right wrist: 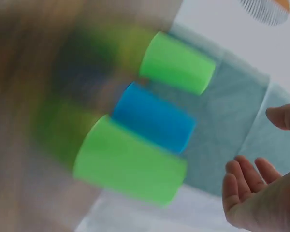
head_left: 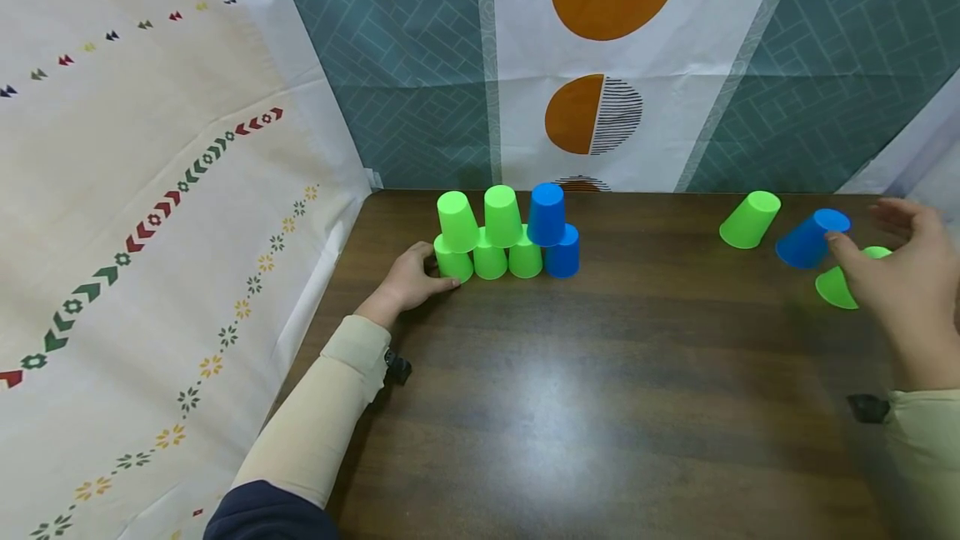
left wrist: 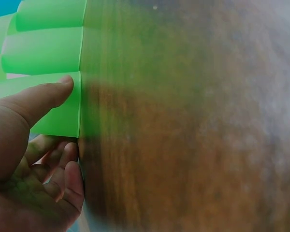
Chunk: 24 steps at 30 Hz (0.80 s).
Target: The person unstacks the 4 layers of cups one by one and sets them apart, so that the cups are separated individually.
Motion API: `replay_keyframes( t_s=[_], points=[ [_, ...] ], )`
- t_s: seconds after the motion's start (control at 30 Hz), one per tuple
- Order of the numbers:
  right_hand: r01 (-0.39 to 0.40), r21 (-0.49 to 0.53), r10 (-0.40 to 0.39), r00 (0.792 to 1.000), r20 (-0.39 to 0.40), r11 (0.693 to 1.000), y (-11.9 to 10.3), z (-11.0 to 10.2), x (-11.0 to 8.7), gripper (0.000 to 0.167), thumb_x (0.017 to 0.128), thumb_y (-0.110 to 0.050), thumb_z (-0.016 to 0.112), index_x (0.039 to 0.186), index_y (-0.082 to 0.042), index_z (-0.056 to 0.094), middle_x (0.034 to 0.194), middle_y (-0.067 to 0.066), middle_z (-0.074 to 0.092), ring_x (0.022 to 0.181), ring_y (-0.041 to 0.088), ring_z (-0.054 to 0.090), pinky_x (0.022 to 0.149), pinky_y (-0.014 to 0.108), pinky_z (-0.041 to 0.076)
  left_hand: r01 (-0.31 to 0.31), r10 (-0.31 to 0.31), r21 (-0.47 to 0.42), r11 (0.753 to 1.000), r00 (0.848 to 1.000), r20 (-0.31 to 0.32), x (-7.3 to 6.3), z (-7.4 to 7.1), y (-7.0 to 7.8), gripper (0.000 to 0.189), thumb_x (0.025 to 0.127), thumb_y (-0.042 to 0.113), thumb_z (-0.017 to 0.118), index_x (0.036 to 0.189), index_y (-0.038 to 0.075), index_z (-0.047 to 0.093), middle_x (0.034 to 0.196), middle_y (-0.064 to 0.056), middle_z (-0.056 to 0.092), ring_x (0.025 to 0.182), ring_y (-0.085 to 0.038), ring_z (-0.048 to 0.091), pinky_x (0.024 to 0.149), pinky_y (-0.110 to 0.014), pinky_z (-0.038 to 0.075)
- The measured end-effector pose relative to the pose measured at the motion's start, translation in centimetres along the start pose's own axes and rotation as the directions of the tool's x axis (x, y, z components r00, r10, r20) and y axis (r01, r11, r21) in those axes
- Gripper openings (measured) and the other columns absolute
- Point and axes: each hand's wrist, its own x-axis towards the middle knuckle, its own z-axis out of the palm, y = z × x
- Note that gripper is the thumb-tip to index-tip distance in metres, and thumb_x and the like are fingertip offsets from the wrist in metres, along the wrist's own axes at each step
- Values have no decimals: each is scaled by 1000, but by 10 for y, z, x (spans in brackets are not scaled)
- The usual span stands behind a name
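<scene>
My left hand [head_left: 406,277] is at the left end of a two-tier row of upside-down plastic cups. Its thumb lies across the front of the bottom-left green cup [left wrist: 53,116], with the other fingers around the side. Above that row's three green cups and one blue cup [head_left: 562,253] stand two green cups [head_left: 502,217] and a blue cup [head_left: 547,215]. On the right, my right hand [head_left: 911,277] hovers with fingers apart, holding nothing. It partly hides a near green cup [right wrist: 130,162]. Beside that stand a separate blue cup [right wrist: 153,118] and another green cup [right wrist: 178,64].
The dark wooden table [head_left: 630,407] runs up to a patterned teal and white cloth [head_left: 412,65] at the back. A white cloth [head_left: 165,190] with small motifs hangs along the left side.
</scene>
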Motion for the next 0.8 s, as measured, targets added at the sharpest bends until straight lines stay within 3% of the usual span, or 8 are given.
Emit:
replay_keyframes(
  t_s=[0.13, 0.3, 0.4, 0.53, 0.63, 0.8],
  points=[
    [99, 15, -100, 992, 79, 995, -20, 13, -7, 72, 101, -42, 66, 161, -15, 38, 161, 8, 45, 149, 27, 39, 118, 33, 32, -3, 3, 7, 1000, 1000, 0, 1, 0, -1, 58, 88, 27, 88, 134, 3, 63, 126, -11, 58, 119, -29, 58, 104, -45, 49],
    [243, 129, -265, 944, 195, 962, -39, 31, -13, 70, 99, -39, 72, 158, -13, 44, 153, 8, 55, 140, 26, 48, 110, 23, 37, -6, 6, 8, 1000, 1000, 0, 1, -1, 1, 59, 87, 26, 89, 134, 2, 63, 127, -11, 58, 119, -30, 58, 104, -46, 49],
    [287, 161, -322, 910, 263, 944, -53, 43, -16, 73, 98, -40, 74, 159, -12, 43, 152, 13, 56, 140, 32, 50, 114, 34, 40, -4, 4, 8, 1000, 1000, 0, 0, -1, 1, 59, 87, 26, 89, 133, 2, 63, 127, -11, 58, 118, -30, 58, 104, -46, 49],
    [312, 191, -361, 866, 345, 931, -77, 59, -23, 79, 97, -47, 74, 161, -14, 40, 154, 14, 53, 144, 42, 44, 114, 62, 37, -6, 6, 7, 1000, 1000, -2, 1, -1, 1, 58, 86, 26, 89, 132, 2, 63, 126, -11, 58, 117, -30, 59, 103, -45, 49],
    [342, 244, -414, 831, 373, 907, -97, 72, -30, 80, 96, -46, 76, 159, -12, 42, 154, 14, 53, 145, 42, 43, 114, 65, 35, -6, 6, 7, 1000, 1000, -2, 1, -1, 0, 57, 87, 26, 89, 132, 3, 63, 126, -11, 58, 117, -29, 58, 103, -45, 49],
    [398, 305, -495, 777, 389, 865, -128, 94, -40, 76, 95, -43, 79, 155, -11, 47, 150, 11, 57, 142, 39, 47, 115, 60, 37, -3, 3, 11, 1000, 1000, -2, 0, -1, -1, 58, 87, 26, 89, 133, 3, 63, 125, -11, 58, 117, -29, 58, 103, -45, 49]
  ],
)
